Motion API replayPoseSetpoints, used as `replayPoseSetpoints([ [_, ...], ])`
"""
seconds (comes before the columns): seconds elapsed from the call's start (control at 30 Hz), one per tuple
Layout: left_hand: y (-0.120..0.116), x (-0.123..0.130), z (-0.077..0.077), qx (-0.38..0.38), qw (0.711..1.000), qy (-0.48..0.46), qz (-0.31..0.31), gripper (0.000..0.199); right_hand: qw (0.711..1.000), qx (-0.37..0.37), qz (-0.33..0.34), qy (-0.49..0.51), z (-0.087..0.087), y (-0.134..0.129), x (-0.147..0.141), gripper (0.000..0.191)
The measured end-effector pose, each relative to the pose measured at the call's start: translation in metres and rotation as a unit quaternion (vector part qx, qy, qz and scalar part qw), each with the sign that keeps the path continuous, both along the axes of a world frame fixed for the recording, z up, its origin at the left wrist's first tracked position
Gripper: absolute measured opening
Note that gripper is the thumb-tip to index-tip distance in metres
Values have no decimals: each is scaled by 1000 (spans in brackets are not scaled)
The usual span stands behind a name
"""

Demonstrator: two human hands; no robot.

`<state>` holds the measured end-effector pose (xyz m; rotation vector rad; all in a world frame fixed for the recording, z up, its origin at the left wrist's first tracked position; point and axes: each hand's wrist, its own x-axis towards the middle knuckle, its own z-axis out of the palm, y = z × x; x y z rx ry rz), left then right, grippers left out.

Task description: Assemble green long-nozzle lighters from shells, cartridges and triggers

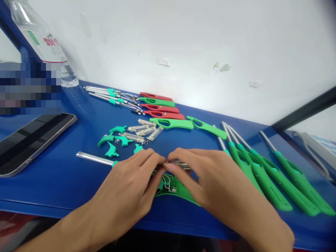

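Observation:
My right hand [202,171] pinches a small clear fuel tank [183,165] by its left end. Fingertips of my left hand [139,175] are pressed together against that same end; whatever they grip there is too small to make out. Below both hands lies an opened green lighter casing [182,190] with white wires [166,182] and a teal piece inside. A metal lighter tube [94,158] sticks out to the left from under my left hand. Just beyond the hands are loose teal triggers [112,149] and several clear fuel tanks [142,129].
Assembled green lighters [270,171] lie at the right. Red casing halves [164,107] and green ones [207,127] line the wall side, beside metal tubes with wires [105,93]. A phone [34,143] and a plastic bottle [44,42] are at the left on the blue table [65,189].

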<state>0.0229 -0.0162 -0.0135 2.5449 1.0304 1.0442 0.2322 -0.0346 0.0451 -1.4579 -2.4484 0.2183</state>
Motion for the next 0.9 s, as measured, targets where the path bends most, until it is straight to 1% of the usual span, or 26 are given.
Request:
replayPoseSetpoints([
  [0.17, 1, 0, 1, -6, 1000, 1, -3, 17, 1000, -1, 0, -5, 0, 2, 0, 18],
  [0.33, 1, 0, -1, -14, 1000, 2, -3, 16, 1000, -4, 1, -7, 1, 3, -2, 17],
  [0.63, 0, -1, 0, -6, 1000, 6, -3, 18, 1000, -3, 4, -6, -1, 3, 0, 17],
  [0.9, 1, 1, -1, 10, 1000, 19, -5, 20, 999, -19, -11, -23, -3, 3, 0, 19],
])
